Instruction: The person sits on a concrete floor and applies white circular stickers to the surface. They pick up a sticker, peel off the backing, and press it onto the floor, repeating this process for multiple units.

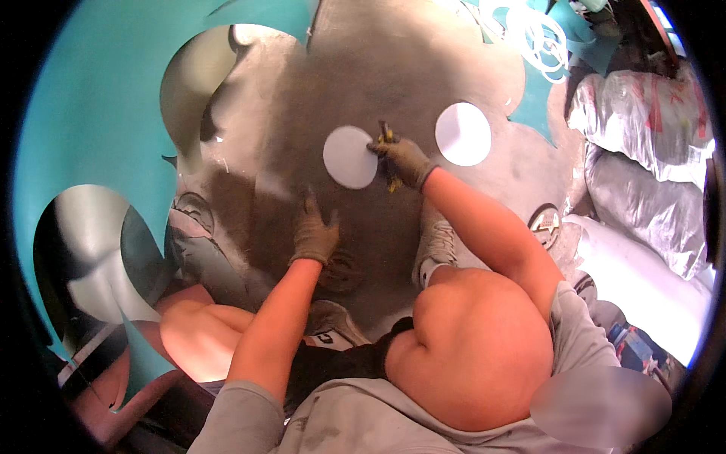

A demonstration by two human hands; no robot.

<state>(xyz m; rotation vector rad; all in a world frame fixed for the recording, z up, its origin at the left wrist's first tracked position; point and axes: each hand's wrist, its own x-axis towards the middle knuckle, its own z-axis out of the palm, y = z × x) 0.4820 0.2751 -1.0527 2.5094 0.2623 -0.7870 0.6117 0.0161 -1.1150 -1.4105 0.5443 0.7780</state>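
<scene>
- L hand (pixel 316 234): gloved, open, fingers spread w/ thumb out to the side, nothing in it; over the floor, below & left of the near disc, well apart from it. Can't tell if it touches the floor.
- R hand (pixel 404 160): gloved, closed round a yellow-and-black hand tool (pixel 389 138), which sticks out above & below the fist; exact kind unclear. Fingertips at the near disc's R edge; can't tell if they grip it.
- Near disc (pixel 350 157): white, round, flat, approx. mid-view, just L of R hand.
- 2nd disc (pixel 463 134): also white, on the floor, R of R hand & apart from it.
- Floor (pixel 393 68): grey-brown, dusty, shadowed in the middle.
- Teal sheet (pixel 106 113): big, w/ large round cutouts, along L side.
- Teal offcut (pixel 535 106): scalloped edge, upper R; white rings (pixel 534 36) in a loose heap nr its top.
- Plastic-wrapped bundles (pixel 643 204): stacked along R side.
- R sneaker (pixel 436 246): light, laced, below R hand.
</scene>
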